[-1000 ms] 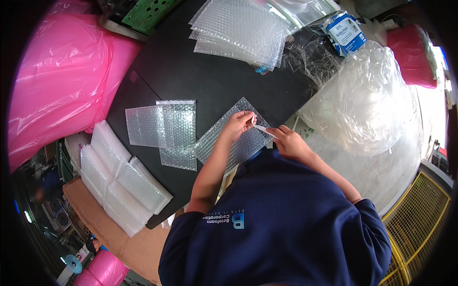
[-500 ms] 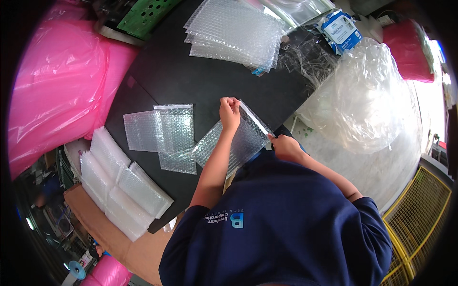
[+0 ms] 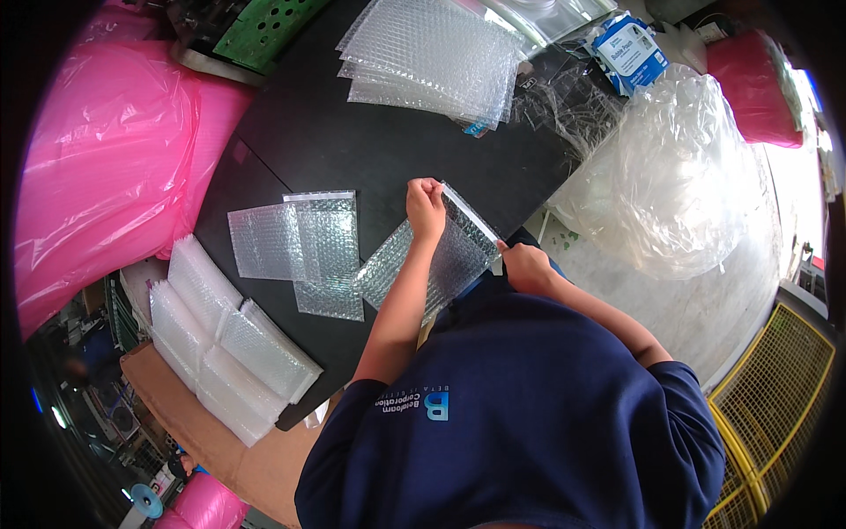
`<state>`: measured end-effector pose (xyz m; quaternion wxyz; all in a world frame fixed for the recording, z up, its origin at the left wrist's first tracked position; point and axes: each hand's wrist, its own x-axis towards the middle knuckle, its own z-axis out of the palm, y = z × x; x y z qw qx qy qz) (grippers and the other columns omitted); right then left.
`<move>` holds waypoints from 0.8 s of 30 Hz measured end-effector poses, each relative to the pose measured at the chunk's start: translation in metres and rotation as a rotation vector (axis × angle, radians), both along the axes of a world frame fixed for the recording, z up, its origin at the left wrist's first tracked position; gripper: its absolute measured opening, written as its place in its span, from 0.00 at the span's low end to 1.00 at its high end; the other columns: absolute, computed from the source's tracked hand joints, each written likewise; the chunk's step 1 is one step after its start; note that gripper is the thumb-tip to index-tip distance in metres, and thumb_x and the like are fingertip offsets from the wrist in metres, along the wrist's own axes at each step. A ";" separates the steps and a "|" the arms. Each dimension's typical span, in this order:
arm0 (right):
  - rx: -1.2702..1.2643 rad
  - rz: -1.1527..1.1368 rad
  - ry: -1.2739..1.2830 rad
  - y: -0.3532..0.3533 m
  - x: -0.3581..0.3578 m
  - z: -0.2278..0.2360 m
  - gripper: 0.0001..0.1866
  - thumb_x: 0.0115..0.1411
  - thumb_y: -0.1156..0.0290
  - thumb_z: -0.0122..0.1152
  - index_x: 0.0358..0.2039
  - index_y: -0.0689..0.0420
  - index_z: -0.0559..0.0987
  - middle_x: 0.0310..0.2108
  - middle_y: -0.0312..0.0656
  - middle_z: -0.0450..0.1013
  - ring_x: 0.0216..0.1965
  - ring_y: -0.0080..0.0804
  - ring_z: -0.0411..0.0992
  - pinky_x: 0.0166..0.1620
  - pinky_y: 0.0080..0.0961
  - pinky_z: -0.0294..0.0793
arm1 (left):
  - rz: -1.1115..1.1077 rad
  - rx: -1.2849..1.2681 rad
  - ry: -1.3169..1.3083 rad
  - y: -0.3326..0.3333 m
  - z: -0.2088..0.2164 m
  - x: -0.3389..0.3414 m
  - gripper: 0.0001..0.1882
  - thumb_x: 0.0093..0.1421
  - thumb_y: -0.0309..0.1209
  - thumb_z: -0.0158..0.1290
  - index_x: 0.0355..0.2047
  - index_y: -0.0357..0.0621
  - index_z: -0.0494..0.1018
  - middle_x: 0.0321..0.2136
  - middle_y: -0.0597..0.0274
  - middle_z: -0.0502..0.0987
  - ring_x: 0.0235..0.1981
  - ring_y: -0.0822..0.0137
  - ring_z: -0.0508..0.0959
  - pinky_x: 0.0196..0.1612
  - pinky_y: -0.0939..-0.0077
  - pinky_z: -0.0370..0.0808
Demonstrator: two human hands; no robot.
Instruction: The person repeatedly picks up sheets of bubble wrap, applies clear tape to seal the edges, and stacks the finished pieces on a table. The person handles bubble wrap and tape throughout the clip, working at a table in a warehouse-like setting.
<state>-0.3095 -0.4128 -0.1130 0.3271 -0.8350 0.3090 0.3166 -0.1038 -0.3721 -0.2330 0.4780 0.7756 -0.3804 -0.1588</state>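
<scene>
A clear bubble-wrap pouch (image 3: pixel 441 256) lies slanted at the table's near edge, a white strip along its upper right side. At the strip's upper end my left hand (image 3: pixel 426 210) is closed in a pinch on the pouch's corner. My right hand (image 3: pixel 527 266) is closed at the strip's lower end, thumb and fingers on the pouch edge. A small pale bit shows under its fingertips, too small to name. Left of the pouch, two more bubble-wrap pouches (image 3: pixel 324 251) overlap crosswise on the black table (image 3: pixel 379 145). My left forearm hides part of the held pouch.
Bubble-wrap sheets (image 3: pixel 432 66) are stacked at the far side, near a blue-and-white packet (image 3: pixel 627 55). A big clear plastic bag (image 3: pixel 679 176) stands at the right. Piled pouches (image 3: pixel 225 339) rest on a cardboard surface (image 3: pixel 220 467). Pink wrapped bundles (image 3: pixel 115 167) fill the left.
My right hand has shifted slightly at the strip's lower end, and a small pale bit now shows under its fingertips. My left hand stays at the upper corner.
</scene>
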 end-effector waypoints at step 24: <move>-0.313 0.131 -0.118 -0.035 0.031 0.010 0.17 0.61 0.71 0.44 0.50 0.50 0.73 0.34 0.45 0.75 0.33 0.41 0.78 0.32 0.34 0.77 | -0.249 0.146 -0.299 -0.001 0.026 -0.012 0.15 0.46 0.38 0.64 0.28 0.46 0.71 0.29 0.65 0.70 0.34 0.59 0.72 0.36 0.63 0.69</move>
